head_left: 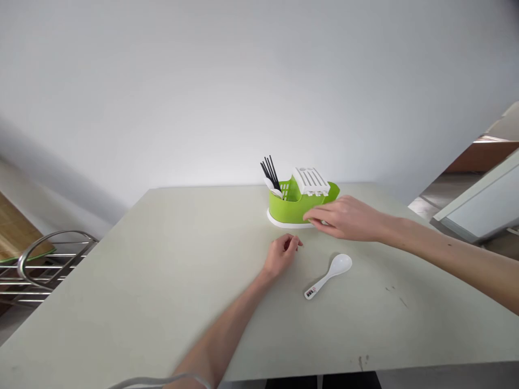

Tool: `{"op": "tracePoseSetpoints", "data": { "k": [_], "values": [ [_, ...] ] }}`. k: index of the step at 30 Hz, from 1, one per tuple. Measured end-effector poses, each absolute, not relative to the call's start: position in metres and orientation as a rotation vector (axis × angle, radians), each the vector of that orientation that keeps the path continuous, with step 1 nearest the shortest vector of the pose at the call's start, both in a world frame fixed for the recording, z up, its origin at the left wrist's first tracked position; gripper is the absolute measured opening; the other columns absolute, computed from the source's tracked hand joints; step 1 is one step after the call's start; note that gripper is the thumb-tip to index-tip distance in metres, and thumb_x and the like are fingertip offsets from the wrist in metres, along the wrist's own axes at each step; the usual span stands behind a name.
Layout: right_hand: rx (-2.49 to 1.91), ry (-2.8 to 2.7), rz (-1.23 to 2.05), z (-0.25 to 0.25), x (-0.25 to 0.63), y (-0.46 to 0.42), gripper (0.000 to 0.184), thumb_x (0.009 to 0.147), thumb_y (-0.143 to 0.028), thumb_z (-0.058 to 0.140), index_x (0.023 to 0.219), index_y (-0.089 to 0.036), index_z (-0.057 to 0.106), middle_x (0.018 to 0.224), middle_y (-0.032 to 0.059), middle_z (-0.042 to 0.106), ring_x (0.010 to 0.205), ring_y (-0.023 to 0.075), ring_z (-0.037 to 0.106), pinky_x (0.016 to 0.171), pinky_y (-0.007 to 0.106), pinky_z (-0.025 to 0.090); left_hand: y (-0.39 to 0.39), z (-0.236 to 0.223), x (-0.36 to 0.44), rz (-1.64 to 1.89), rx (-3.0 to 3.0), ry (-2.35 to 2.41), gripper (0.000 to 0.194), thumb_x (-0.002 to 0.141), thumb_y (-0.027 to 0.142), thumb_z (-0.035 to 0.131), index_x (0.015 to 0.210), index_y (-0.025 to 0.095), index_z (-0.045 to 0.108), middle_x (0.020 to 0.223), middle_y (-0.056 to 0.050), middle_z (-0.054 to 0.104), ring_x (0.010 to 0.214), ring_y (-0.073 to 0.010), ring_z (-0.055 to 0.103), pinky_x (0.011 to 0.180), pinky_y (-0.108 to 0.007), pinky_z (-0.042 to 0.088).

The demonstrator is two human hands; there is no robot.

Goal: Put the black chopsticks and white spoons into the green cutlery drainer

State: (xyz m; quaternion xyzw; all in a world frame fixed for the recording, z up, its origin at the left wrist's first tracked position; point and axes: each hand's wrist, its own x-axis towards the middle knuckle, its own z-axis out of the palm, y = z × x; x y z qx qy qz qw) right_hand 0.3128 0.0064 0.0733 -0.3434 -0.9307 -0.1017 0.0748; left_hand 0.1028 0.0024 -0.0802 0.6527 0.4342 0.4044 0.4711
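White spoon (339,265) laid on table (182,281), 4 o'clock from left hand (281,253); handle print unreadable. Cutlery holder (286,210) placed at 1 o'clock. Left hand loosely curled; right hand's (343,217) fingers bunched beside holder, pinch contents can't be told.

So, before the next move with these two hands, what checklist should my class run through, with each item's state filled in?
1. Green holder upright: ok, it stands on its white base.
2. Black chopsticks inside the holder: ok, at its left end.
3. Every spoon in the holder: not ok, a white spoon lies on the table.
4. That loose spoon untouched: ok, neither hand is on it.
5. Right hand off the holder: cannot tell, it overlaps the front.
6. Left hand holding nothing: cannot tell, its fingers are curled.
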Motion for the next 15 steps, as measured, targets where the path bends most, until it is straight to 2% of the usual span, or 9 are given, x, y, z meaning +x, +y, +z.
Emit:
{"op": "tracePoseSetpoints", "data": {
  "k": [5, 11, 15],
  "values": [
    [-1.190, -2.844, -0.053, 0.038, 0.362, -0.009, 0.037, 0.106, -0.037, 0.037, 0.108, -0.027, 0.073, 0.086, 0.0046, 0.078, 0.062, 0.0192, 0.066, 0.058, 0.028, 0.034, 0.000, -0.074, 0.103, 0.954, 1.631, 1.083, 0.045, 0.099, 0.052, 0.049, 0.085, 0.016, 0.072, 0.070, 0.000, 0.057, 0.062, -0.0131, 0.047, 0.062, -0.027, 0.037],
    [-1.637, -2.738, 0.377, 0.001, 0.392, -0.024, 0.047, 0.102, -0.058, 0.042, 0.124, -0.026, 0.069, 0.104, 0.0099, 0.078, 0.078, 0.0274, 0.074, 0.070, 0.038, 0.047, -0.004, -0.068, 0.104, 0.907, 1.701, 1.090, 0.040, 0.098, 0.048, 0.050, 0.084, 0.017, 0.072, 0.069, 0.001, 0.057, 0.061, -0.0127, 0.045, 0.062, -0.027, 0.036],
    [-1.828, -2.552, 0.568, -0.019, 0.387, -0.034, 0.039, 0.101, -0.053, 0.041, 0.107, -0.025, 0.068, 0.091, 0.0090, 0.078, 0.085, 0.0308, 0.073, 0.071, 0.039, 0.048, -0.005, -0.066, 0.104, 0.889, 1.720, 1.102, 0.040, 0.097, 0.047, 0.050, 0.083, 0.017, 0.072, 0.068, 0.001, 0.056, 0.061, -0.0130, 0.045, 0.062, -0.027, 0.037]
  ]
}}
